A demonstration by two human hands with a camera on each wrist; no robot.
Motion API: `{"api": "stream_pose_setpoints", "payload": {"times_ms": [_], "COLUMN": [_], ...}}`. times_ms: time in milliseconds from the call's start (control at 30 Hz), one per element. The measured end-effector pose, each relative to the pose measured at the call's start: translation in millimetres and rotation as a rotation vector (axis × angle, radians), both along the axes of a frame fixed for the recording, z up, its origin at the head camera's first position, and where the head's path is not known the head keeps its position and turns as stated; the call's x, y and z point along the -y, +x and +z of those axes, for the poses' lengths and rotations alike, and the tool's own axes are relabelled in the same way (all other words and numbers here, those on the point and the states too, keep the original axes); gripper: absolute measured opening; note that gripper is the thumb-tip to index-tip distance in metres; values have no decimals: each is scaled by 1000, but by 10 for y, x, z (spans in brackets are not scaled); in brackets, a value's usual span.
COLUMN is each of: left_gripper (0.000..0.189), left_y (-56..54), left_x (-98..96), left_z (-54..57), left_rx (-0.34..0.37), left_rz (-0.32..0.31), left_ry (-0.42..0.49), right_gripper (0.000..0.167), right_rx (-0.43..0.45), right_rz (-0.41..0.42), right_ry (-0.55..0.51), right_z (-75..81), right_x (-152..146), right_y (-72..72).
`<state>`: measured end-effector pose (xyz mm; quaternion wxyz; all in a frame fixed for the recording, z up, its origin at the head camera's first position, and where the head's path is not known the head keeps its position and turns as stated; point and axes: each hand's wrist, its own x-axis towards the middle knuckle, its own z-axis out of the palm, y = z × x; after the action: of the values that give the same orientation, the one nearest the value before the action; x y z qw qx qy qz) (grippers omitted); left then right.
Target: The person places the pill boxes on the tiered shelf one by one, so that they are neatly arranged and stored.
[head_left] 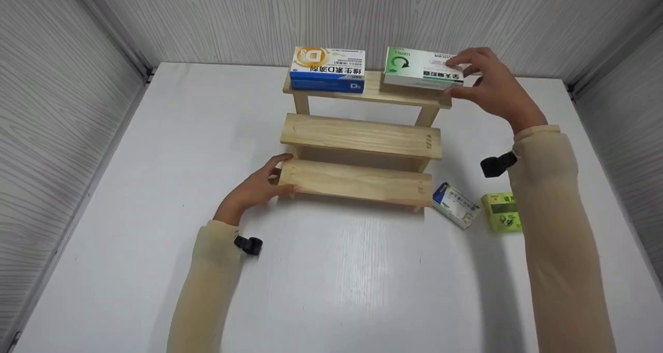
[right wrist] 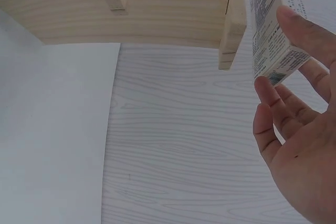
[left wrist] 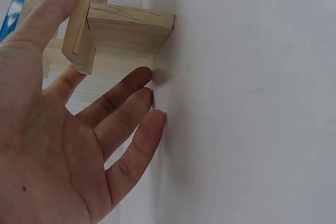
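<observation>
A wooden three-tier rack (head_left: 362,135) stands on the white table. At the left end of its lowest step, my left hand (head_left: 256,187) grips the board, thumb at the front edge and index finger behind. The other left fingers extend below the board in the left wrist view. My right hand (head_left: 487,86) pinches the right end of a green-and-white medicine box (head_left: 419,65) between thumb and fingers. That box lies at the right end of the top step and juts slightly past it. A blue-and-white vitamin D box (head_left: 328,69) sits on the top step's left part.
To the right of the rack's lowest step lies a small white-and-blue box (head_left: 457,205) on the table. Beside it is a yellow-green box (head_left: 501,212), partly hidden by the right sleeve. Grey wood-patterned walls (head_left: 248,21) bound the back and both sides.
</observation>
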<state>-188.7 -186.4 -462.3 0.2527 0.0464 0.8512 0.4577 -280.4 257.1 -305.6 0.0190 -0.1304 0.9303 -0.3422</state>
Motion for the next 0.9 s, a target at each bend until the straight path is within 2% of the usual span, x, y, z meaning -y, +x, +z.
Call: {"api": "stream_pose_setpoints", "payload": {"times_ms": [367,567,800,900], "left_gripper": [88,88,89,90], "left_y": [2,10,9,8], "left_x": [-1,2,-7,-5], "left_z": [5,20,10,9], "left_rx": [2,2,1,-2], "left_rz": [-2,5,10,9], "left_ry": [-14,-15,-18,-25], "right_gripper": [53,54,55,58], "right_rx": [56,53,52,53], "right_rz": [18,36,97,91], "right_ry": [14,15,0,0], "right_z": [-78,-97,-111,-112], "right_x": [88,113,105,94], "right_y": [-75,-69,-55,-47]}}
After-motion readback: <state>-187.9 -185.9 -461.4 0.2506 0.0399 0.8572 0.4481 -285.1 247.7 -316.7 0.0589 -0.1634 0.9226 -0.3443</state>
